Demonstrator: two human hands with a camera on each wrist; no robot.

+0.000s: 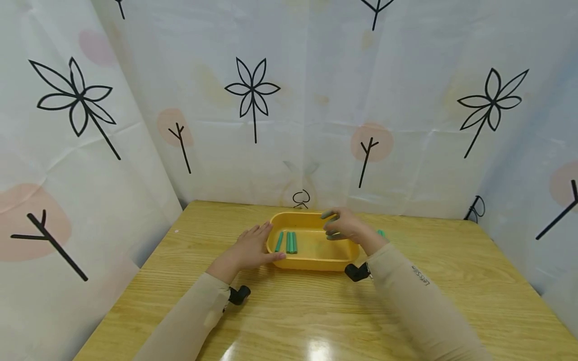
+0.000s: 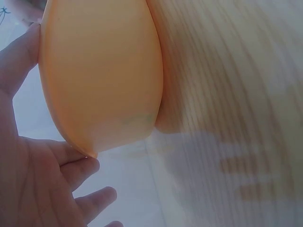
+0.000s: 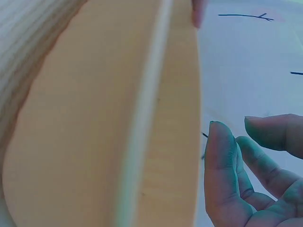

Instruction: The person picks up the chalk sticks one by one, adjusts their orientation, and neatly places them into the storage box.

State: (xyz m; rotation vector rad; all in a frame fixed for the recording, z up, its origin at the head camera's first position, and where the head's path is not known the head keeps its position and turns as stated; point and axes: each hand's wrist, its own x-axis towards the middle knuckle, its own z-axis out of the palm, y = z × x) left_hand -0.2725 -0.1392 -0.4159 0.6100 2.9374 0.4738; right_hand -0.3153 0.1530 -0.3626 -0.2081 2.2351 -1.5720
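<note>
A yellow plastic tub [image 1: 311, 264] stands on the table, its oval side filling much of both wrist views. Inside, toward its left end, lie several short green sticks [image 1: 291, 242], one a little apart from the others. My left hand [image 1: 250, 249] rests at the left end of the tub, fingers spread, with the thumb on the front rim and fingertips touching the rim. Over the tub's right half hovers my right hand [image 1: 346, 224], fingers loosely bent. In the right wrist view nothing sits between its thumb and fingers [image 3: 220, 175], which have a greenish tint.
Just beyond the right wrist, a bit of something green [image 1: 381, 233] shows, mostly hidden by the arm. The wooden table [image 1: 289, 311] meets a patterned cloth backdrop [image 1: 307, 165] at the rear. A black wrist-worn device [image 1: 356, 272] overlaps the tub's front right corner in the head view.
</note>
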